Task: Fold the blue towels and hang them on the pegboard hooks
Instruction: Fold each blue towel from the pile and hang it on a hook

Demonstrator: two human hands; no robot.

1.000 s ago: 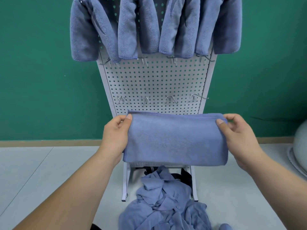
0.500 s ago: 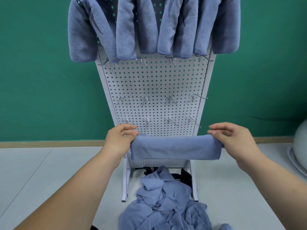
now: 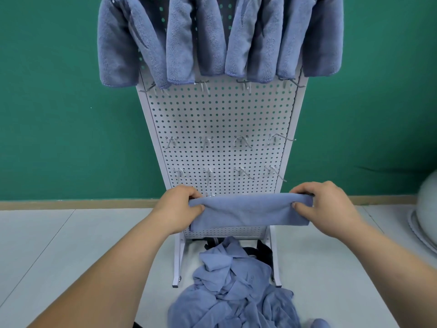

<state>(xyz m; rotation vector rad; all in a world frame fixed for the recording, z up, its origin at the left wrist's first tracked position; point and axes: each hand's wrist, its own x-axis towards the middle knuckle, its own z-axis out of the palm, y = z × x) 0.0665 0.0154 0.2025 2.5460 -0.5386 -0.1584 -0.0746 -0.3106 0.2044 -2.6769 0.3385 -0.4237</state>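
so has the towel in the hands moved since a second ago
Yes, downward: the towel is now below a hook row on the pegboard that it covered before.

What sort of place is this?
Likely a staged recording room, not a home: free-standing white perforated pegboard rack, plain green wall, crumpled blue towels heaped on pale floor.

Light was bright, even and diffuse. Shadows were soft: a dim patch under the foot of the pegboard (image 3: 220,119), thin ones behind the hooks (image 3: 205,142). The wide lens splayed the pegboard's sides outward toward the top and stretched the forearms (image 3: 106,268) at the lower corners. A pale round object (image 3: 425,214) at the right edge was smeared; the hanging towels (image 3: 179,43) showed crisp pile, the folded towel (image 3: 248,214) looked softer.
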